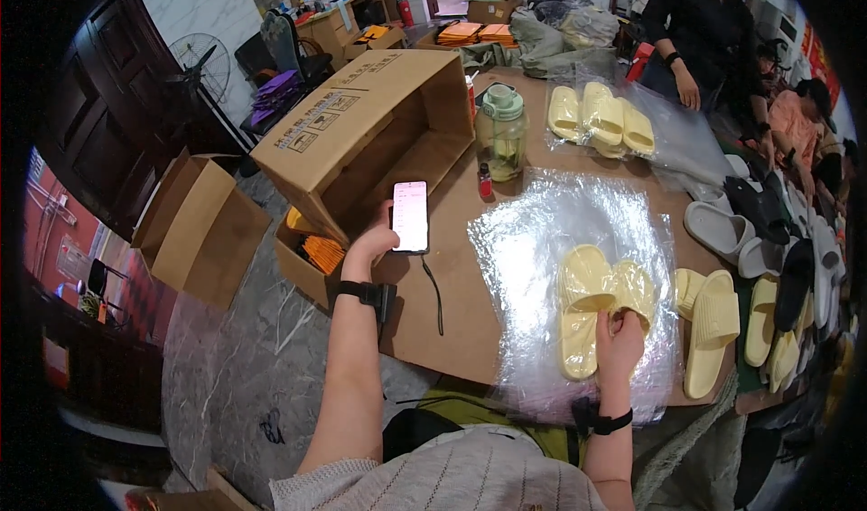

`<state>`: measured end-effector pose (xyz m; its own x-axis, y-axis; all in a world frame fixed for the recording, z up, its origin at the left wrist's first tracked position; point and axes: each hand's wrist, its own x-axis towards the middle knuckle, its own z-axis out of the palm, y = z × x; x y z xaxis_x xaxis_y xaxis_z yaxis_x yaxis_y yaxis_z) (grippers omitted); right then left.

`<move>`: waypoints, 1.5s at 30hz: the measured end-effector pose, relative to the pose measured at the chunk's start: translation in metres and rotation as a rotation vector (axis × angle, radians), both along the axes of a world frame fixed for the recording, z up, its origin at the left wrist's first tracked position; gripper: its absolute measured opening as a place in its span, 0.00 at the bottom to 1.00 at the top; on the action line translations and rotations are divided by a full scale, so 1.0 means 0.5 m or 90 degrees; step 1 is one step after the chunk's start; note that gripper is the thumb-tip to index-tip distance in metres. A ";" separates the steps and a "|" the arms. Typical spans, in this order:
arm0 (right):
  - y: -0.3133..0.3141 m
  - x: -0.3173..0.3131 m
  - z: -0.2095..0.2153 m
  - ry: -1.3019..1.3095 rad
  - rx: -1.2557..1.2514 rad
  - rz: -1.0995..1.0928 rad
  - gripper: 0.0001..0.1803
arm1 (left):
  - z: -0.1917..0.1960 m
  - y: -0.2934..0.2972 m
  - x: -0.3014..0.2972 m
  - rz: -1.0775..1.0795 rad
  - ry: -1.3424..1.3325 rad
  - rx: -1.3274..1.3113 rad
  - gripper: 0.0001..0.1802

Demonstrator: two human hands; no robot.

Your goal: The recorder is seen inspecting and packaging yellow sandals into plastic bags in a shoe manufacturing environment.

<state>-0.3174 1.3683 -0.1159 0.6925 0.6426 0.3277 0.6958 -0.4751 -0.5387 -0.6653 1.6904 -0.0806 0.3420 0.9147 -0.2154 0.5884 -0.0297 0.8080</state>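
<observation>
My left hand (372,240) grips the edge of a smartphone (411,218) with a lit pale screen, close to the open carton. A dark strap hangs from the phone's lower end. My right hand (620,344) is closed, its fingertips pinched at the strap of a pale yellow slipper (634,287). The slipper's mate (585,281) lies just to its left. Both rest on a stack of shiny clear plastic bags (519,267); whether they are inside the top bag I cannot tell.
An open cardboard box (361,118) lies tipped on its side at the left. A green-lidded bottle (502,136) and a small red bottle (485,181) stand beyond the bags. More yellow slippers (712,335) and grey ones line the right edge. Across the table, a person (700,51) stands near bagged slippers.
</observation>
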 end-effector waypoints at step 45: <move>0.002 0.002 -0.009 -0.009 0.000 0.004 0.20 | -0.148 0.066 -0.056 0.111 -0.063 0.090 0.43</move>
<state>-0.3163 1.3690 -0.1203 0.6838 0.6471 0.3373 0.7063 -0.4706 -0.5289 -0.6931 1.7232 -0.1547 0.1888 0.9805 -0.0545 0.5126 -0.0511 0.8571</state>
